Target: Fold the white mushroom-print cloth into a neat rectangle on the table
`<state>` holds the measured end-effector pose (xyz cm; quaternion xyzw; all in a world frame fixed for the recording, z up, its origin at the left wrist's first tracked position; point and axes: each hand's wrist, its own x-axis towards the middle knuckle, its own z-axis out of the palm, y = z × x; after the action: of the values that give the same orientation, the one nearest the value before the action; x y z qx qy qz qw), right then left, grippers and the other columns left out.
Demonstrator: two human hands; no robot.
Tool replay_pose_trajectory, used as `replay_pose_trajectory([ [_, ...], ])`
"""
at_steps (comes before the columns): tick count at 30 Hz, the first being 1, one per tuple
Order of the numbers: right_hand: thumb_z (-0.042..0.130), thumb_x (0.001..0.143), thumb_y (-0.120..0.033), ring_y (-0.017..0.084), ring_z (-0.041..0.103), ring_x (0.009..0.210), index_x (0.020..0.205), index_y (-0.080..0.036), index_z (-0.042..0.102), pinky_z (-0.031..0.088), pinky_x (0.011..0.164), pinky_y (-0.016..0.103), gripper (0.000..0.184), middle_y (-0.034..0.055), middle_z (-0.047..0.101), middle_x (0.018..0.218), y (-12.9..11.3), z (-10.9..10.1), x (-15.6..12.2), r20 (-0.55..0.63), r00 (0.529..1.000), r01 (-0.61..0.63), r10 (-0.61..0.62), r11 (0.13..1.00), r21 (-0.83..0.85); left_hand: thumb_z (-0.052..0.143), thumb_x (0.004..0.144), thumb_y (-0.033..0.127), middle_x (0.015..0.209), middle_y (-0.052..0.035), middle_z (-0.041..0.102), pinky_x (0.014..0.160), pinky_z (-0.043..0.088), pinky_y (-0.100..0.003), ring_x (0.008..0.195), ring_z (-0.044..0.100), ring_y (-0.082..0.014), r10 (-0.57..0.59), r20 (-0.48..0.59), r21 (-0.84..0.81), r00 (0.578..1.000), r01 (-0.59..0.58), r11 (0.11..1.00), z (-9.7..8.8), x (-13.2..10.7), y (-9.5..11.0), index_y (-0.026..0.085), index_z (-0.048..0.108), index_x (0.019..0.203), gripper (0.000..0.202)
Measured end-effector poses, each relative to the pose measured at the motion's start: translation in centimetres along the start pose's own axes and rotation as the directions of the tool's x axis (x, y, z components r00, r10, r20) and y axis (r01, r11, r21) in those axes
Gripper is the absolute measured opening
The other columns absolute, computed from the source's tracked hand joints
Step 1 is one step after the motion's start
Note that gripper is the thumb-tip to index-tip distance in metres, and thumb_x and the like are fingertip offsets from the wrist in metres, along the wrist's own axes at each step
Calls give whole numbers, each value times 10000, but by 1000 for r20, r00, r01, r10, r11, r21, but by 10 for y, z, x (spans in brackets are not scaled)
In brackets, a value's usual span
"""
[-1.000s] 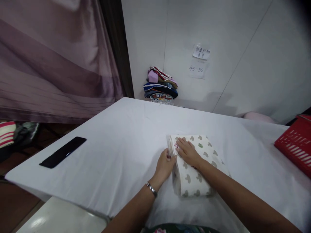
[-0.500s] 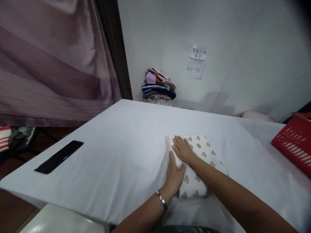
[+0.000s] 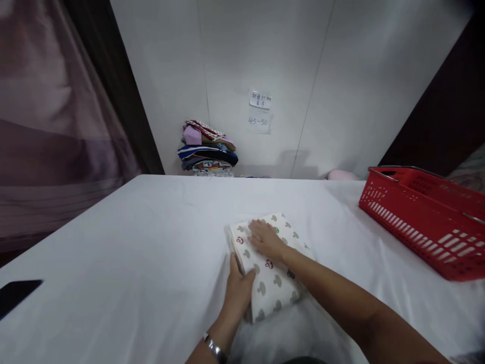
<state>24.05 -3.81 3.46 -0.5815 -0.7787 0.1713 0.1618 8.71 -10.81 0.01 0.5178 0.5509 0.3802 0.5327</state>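
Note:
A folded white cloth point(image 3: 277, 283) printed with grey, red and green mushroom shapes lies on the white-covered table point(image 3: 159, 253). My left hand point(image 3: 240, 285) grips its left edge, the thumb on top and the other fingers at the side, partly hidden under the fold. A silver bracelet point(image 3: 215, 348) is on that wrist. Flat on the upper part of the cloth rests my right hand point(image 3: 268, 239), its fingers stretched out and spread.
A red plastic basket point(image 3: 413, 217) stands at the table's right side. Behind the far edge is a pile of folded fabrics point(image 3: 208, 149) against the wall. Paper notes point(image 3: 259, 121) hang above. A black flat object point(image 3: 17, 296) lies at the left.
The view has swung right, bringing more of the red basket in. The cloth is turned slightly, and my right hand has slid away from its left edge, uncovering a red mushroom print.

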Motion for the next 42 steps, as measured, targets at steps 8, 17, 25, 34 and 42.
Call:
replay_pose_trajectory([
  [8,492,841,-423,259,436,1260,1386,-173,374,341,1047,414,611,115,431,1404,89,-31,-67,-118,862,-442,493,844,303,581,776,230,1226,-54,599,834,512,-313,1048,604,-211,-74,67,-127,995,83,989,-2,-12,15,262,346,1328,601],
  [17,572,799,-468,246,525,1176,1401,-223,335,437,978,389,691,101,494,1352,70,-24,-110,55,798,-484,601,582,653,492,717,74,1210,-17,612,869,491,-306,1065,590,-201,39,16,-80,999,-37,996,-6,2,20,255,487,1251,563],
  [25,645,745,-532,275,567,1127,1451,-225,196,500,911,391,891,157,382,1428,68,-28,-127,227,750,-473,622,264,840,587,793,382,1270,-98,565,901,468,-322,1105,567,-233,-92,-53,80,994,96,992,-21,25,15,194,482,1217,475],
  [34,592,806,-439,291,623,1036,1357,-211,382,526,857,434,633,136,588,1244,61,-31,-123,303,866,-362,398,80,929,642,758,369,1139,-139,638,751,535,-321,918,656,-230,-288,138,-206,948,312,927,-21,25,27,154,466,1208,529],
  [42,737,706,-366,260,622,1037,1416,-305,278,528,858,393,848,66,545,1310,69,-39,-108,47,827,-187,560,196,963,657,759,371,1046,-81,666,741,516,-291,843,658,-191,13,-93,-48,996,-17,999,-26,51,41,225,302,1380,730],
])
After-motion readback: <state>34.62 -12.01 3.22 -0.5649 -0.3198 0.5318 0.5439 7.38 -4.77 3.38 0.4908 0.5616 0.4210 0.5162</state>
